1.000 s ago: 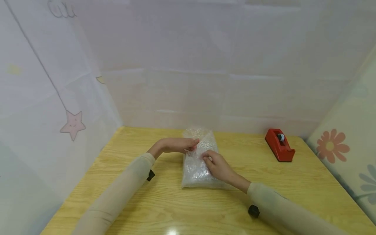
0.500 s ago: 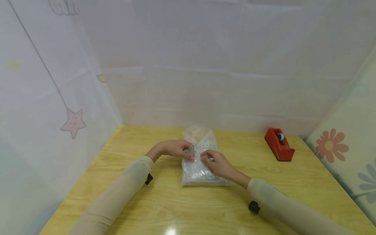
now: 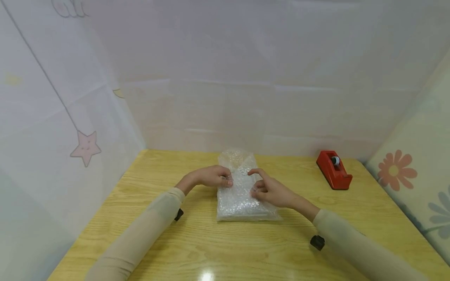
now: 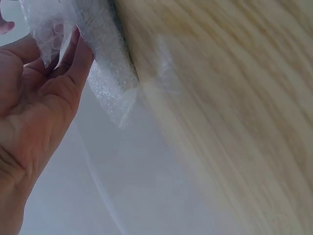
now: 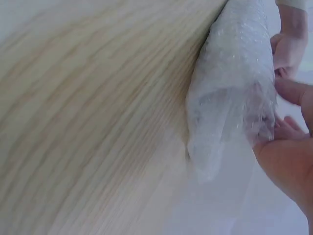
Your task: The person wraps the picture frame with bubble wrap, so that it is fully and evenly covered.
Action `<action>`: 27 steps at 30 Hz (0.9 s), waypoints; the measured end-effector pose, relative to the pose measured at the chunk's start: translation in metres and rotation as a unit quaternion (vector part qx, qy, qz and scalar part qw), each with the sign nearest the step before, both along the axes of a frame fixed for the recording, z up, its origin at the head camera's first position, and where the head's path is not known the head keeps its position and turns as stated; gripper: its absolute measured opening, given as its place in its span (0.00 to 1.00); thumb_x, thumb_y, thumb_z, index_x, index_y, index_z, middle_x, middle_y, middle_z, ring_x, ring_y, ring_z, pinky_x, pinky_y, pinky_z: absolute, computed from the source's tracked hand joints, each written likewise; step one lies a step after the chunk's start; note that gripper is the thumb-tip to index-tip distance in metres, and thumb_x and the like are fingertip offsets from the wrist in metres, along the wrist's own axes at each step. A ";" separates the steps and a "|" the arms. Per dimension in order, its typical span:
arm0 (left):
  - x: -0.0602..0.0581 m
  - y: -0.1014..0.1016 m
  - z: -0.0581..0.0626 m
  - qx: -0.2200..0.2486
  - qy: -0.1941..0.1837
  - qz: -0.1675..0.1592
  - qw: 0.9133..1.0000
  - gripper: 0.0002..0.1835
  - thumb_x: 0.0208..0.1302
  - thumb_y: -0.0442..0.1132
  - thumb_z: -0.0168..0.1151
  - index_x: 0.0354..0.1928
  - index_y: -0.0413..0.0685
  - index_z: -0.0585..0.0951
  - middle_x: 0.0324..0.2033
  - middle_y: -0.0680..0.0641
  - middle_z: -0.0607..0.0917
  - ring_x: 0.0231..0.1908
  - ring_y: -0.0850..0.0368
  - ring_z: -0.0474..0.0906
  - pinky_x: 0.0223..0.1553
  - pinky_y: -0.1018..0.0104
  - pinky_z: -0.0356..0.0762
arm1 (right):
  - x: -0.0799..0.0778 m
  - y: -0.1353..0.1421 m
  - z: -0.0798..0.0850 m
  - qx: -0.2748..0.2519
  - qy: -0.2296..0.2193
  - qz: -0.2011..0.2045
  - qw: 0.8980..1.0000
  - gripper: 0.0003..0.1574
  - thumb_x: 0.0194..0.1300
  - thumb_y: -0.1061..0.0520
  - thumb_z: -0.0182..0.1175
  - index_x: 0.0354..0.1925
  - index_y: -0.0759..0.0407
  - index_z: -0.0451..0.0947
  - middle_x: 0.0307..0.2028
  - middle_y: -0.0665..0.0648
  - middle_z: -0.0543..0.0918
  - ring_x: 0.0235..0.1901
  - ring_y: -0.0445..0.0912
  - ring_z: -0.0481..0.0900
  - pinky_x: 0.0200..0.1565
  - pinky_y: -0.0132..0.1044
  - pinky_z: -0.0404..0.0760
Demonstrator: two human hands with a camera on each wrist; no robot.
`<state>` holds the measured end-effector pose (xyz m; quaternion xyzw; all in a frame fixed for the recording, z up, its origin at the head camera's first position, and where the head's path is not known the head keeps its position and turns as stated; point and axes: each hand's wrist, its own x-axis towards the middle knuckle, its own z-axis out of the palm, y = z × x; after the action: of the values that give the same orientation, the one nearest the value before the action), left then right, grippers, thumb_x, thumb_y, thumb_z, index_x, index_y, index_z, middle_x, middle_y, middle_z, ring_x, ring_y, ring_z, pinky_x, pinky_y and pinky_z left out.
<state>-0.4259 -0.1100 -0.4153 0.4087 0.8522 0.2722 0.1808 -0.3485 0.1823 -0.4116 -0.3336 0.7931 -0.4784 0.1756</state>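
Observation:
A flat bundle of clear bubble wrap [image 3: 237, 203] lies on the wooden table in the head view. What it encloses cannot be made out. From the left, my left hand [image 3: 212, 176] pinches a loose edge of the wrap between thumb and fingers. The left wrist view shows that hand [image 4: 41, 93] with the bubble wrap flap [image 4: 51, 36] between its fingers. On the other side, my right hand [image 3: 275, 191] holds the wrap's right edge with thumb and curled fingers, its index finger raised. In the right wrist view, bubble wrap [image 5: 230, 63] bulges beside the right thumb [image 5: 281, 156].
A red tape dispenser [image 3: 334, 171] with a small roll stands at the table's back right. Pale printed cloth walls [image 3: 225, 113] enclose the table [image 3: 168, 242] at the back and both sides.
My right hand has shifted slightly right, and its index finger has lifted away from the thumb. My left hand first moved down a little on the wrap, then stayed nearly in place.

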 end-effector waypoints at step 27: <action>0.008 0.011 -0.014 0.025 0.090 0.016 0.995 0.12 0.68 0.36 0.69 0.46 0.41 0.77 0.44 0.48 0.75 0.44 0.56 0.73 0.48 0.62 0.75 | 0.000 0.034 -0.003 0.136 0.137 0.110 0.975 0.31 0.68 0.70 0.63 0.68 0.60 0.76 0.31 0.50 0.77 0.28 0.41 0.68 0.30 0.31 0.69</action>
<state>-0.4178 -0.0990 -0.4297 0.4225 0.8642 0.2585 0.0886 -0.3489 0.2165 -0.4145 -0.4539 0.8257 -0.2938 0.1606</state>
